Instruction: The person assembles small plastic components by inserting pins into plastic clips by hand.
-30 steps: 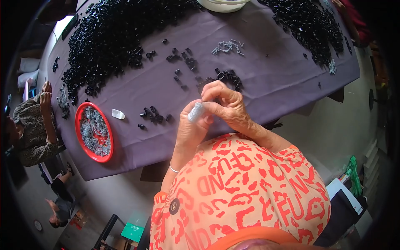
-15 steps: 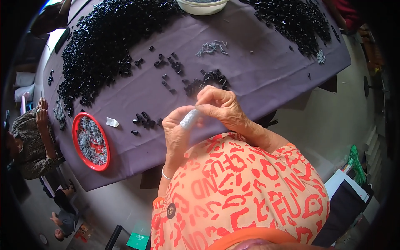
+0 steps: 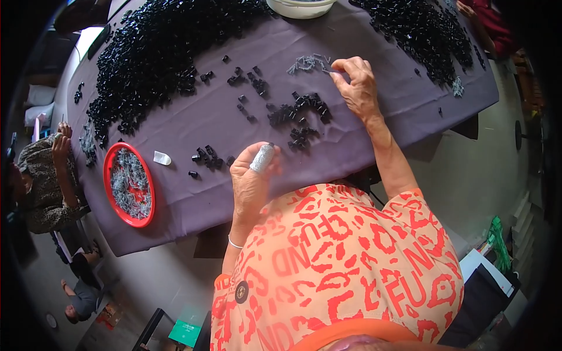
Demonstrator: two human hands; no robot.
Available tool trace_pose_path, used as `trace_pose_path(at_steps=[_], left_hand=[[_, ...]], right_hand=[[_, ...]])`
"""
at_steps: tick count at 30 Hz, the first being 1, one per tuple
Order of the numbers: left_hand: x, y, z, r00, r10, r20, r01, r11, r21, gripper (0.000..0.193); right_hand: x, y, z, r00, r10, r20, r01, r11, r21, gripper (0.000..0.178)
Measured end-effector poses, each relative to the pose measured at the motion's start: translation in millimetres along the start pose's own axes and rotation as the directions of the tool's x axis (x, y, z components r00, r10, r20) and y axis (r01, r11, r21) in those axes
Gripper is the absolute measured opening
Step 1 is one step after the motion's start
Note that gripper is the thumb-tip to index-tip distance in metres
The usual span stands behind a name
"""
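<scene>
Near the table's front edge is my left hand (image 3: 249, 178), its fingers closed. Silvery-white wrapping (image 3: 262, 159) covers its thumb, and a small black plastic piece shows at the thumb tip, mostly hidden. My right hand (image 3: 361, 90) reaches farther out with thumb and forefinger pinched. A thin grey pin appears to stick out from its fingertips, beside a small heap of grey pins (image 3: 305, 63). Between my hands lies a cluster of small black pieces (image 3: 301, 108). Another small group of black pieces (image 3: 209, 158) sits left of my left hand.
A red oval tray (image 3: 106, 181) of grey pins stands at left, beside a white finger-shaped sleeve (image 3: 162, 158). Large black piles (image 3: 158, 52) cover the far side. A white bowl (image 3: 301, 10) stands at the far edge. Another person's hands (image 3: 61, 143) are at far left.
My right hand has left my left hand and moved away to the right, up to the grey pin heap. My left hand has stayed near the front edge.
</scene>
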State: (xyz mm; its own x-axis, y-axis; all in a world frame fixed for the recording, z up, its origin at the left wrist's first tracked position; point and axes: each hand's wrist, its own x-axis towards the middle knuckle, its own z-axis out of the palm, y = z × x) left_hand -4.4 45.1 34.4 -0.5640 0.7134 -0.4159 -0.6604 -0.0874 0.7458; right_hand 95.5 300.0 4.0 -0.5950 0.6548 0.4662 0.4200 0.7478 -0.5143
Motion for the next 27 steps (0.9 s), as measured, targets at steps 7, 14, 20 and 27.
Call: trace_pose_path(at_steps=[7,14,20,27], left_hand=[[-5,-5,-3,0.997,0.065,-0.035,-0.062,0.995,0.077,0.016],[-7,-9,-2,0.990,0.133,0.036,-0.135,0.990,0.051,0.015],[-19,-5,0,0.975,0.210,0.067,-0.220,0.955,0.198,0.016],[-25,-11,-7,0.927,0.358,0.107,-0.368,0.822,0.435,0.013]], right_hand=[[-5,-4,16,0.997,-0.054,0.054,0.062,0.987,-0.145,0.011],[-38,-86,-25,0.921,-0.197,0.335,-0.052,0.792,0.609,0.008],[-51,-110,-27,0.881,-0.368,0.297,0.120,0.781,0.612,0.014],[-57,-117,-23,0.836,-0.457,0.303,0.239,0.801,0.549,0.015]])
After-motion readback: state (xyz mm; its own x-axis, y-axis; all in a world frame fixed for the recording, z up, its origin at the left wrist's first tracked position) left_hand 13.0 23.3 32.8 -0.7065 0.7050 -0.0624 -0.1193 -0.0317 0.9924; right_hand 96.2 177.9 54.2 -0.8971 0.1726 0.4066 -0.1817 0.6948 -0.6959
